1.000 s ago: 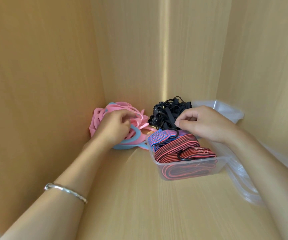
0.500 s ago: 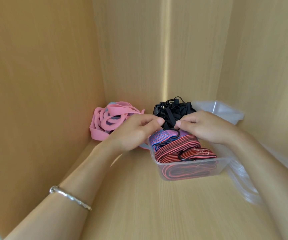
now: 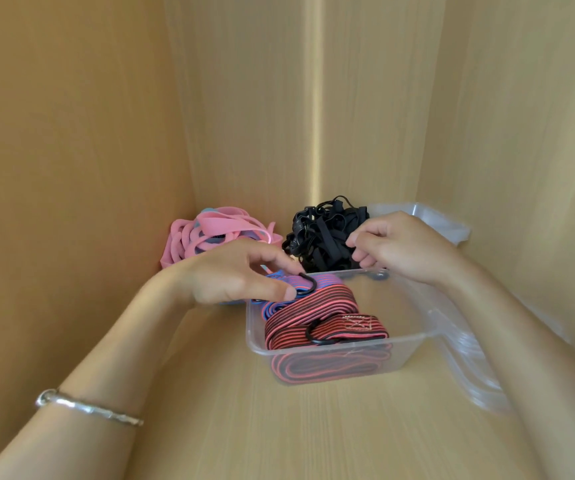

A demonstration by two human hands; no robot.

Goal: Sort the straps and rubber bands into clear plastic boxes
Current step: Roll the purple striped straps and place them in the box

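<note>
The clear box (image 3: 414, 344), red-and-black straps (image 3: 313, 311) filling its left half, sits in the middle of the shelf (image 3: 210, 427); the left hand (image 3: 230, 278) pinches the blue strap (image 3: 324, 281) at its left rim, the right hand (image 3: 397, 247) curls at the black bands (image 3: 320, 233) along the back edge, grip unclear, with pink bands (image 3: 203, 233) in the back-left corner and spare boxes (image 3: 469, 375) along the right edge.

Red straps (image 3: 313, 308): red-and-black striped, coiled flat with black hooks, stacked in the box's left half.
Blue strap (image 3: 322, 280): blue-and-pink striped, on the red ones at the back left, pinched by the left hand (image 3: 230, 278).
Box (image 3: 410, 355): clear, open, upright.
Black bands (image 3: 320, 237): tangled heap behind the box, right hand (image 3: 400, 247) gripping its edge.
Pink bands (image 3: 210, 230): loose heap in the back left corner.
</note>
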